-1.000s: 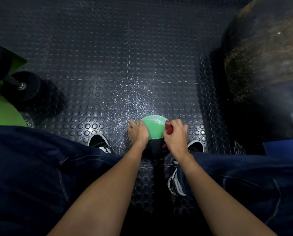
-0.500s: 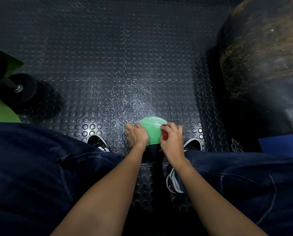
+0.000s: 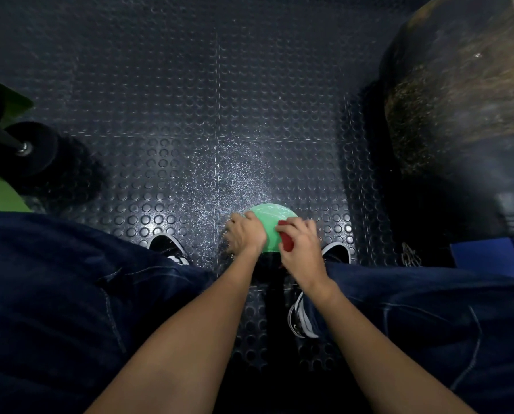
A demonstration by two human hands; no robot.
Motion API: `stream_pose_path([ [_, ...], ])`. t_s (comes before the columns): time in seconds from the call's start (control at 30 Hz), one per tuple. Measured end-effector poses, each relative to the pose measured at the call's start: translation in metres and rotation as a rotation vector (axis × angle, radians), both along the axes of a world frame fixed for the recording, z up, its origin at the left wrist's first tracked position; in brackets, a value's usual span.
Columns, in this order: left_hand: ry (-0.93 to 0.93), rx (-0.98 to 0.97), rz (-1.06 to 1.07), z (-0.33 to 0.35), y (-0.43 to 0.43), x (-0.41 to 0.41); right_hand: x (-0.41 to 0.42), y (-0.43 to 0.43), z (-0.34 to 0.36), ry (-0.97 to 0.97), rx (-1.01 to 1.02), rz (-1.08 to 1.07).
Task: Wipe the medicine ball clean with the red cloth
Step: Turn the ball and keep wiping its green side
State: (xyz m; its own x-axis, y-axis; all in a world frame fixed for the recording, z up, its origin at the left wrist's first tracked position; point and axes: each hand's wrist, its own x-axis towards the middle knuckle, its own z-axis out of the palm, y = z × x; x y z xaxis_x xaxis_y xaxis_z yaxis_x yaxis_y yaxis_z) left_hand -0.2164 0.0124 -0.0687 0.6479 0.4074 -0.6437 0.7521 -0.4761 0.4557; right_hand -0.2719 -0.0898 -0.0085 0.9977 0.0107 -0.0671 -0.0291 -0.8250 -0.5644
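Medicine ball [image 3: 267, 223] (green on top, dark underneath) sits on the studded rubber floor [image 3: 190, 115], low in the view between the person's knees. The left hand [image 3: 245, 236] cups its 9 o'clock side, fingers curled round it. At 3 o'clock the right hand [image 3: 303, 248] bunches the red cloth [image 3: 286, 241] in curled fingers and presses it against the green surface.

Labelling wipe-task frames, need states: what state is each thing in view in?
medicine ball, resting on the floor, green top up
red cloth, bunched, pressed on the ball's right side
left hand, cups the ball's left side
right hand, grips the red cloth
dumbbell, lying at left, untouched
floor, pale speckles ahead of the ball
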Motion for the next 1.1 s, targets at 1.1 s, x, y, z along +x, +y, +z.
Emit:
stream_pose_path([
  [1.1, -0.018, -0.023, -0.145, 0.021, 0.001, -0.010, 0.014, -0.003, 0.000, 0.054, -0.001, -0.305],
])
